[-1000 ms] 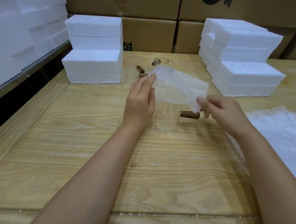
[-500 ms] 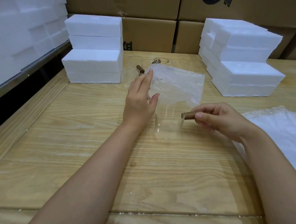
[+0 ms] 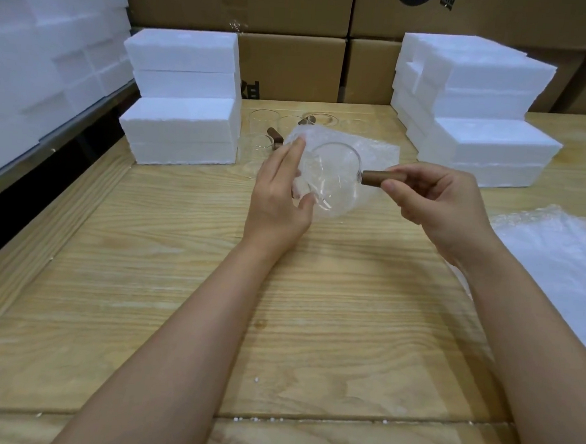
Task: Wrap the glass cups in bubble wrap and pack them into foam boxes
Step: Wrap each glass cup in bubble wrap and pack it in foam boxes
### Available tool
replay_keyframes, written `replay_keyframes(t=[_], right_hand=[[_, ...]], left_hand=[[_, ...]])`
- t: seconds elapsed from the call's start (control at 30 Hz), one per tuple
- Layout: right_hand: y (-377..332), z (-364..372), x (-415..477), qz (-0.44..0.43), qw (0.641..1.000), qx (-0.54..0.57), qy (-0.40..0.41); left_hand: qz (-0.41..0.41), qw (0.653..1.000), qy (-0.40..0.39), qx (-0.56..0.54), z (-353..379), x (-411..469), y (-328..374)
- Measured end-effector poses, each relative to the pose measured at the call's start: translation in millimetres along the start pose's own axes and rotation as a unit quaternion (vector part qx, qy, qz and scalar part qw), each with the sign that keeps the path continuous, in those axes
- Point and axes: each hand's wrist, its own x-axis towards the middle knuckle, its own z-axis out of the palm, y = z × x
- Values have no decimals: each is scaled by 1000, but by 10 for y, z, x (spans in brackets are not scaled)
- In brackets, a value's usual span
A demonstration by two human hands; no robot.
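My right hand pinches the cup by its brown handle, fingers curled round it. It holds the cup clear of the table, tipped on its side with the mouth toward me. My left hand grips the left edge of the wrap between thumb and fingers. The sheet stands behind the cup and touches it.

The risk, as I judge it, is in that one small pinch. All the glass hangs off the handle, and a slip would drop it onto bare wood. The wrap is limp and held at one edge only, so it could flop away or fold on itself and leave glass uncovered. The handle juts out, the likeliest part to stay bare. The spare cups stand just behind my left hand, and a wide sweep of the sheet could knock them.

The foam boxes sit in two stacks at the back, left and right, and all look closed, so I cannot tell what is in them. The cup I hold is empty, and the spare cups look empty too. More sheets lie in a pile at my right.
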Motion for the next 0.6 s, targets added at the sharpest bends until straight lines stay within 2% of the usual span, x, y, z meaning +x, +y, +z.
replay_keyframes(t=[0.17, 0.33, 0.43, 0.5, 0.53, 0.6], right_hand=[[24, 30, -2, -83, 976, -196, 56], [70, 142, -17, -204, 905, -368, 59], [105, 222, -36, -240, 881, -396, 100], [122, 260, -46, -247, 866, -417, 121], [132, 267, -46, -241, 865, -422, 124], [147, 267, -45, -204, 888, -398, 110]], left_hand=[[39, 999, 6, -32, 19, -3, 47], [62, 995, 38, -68, 78, 24, 106], [68, 990, 51, -116, 121, 21, 230], [42, 983, 60, -168, 142, 16, 351], [19, 978, 61, -201, 155, 17, 421], [-20, 964, 50, -262, 179, 13, 553]])
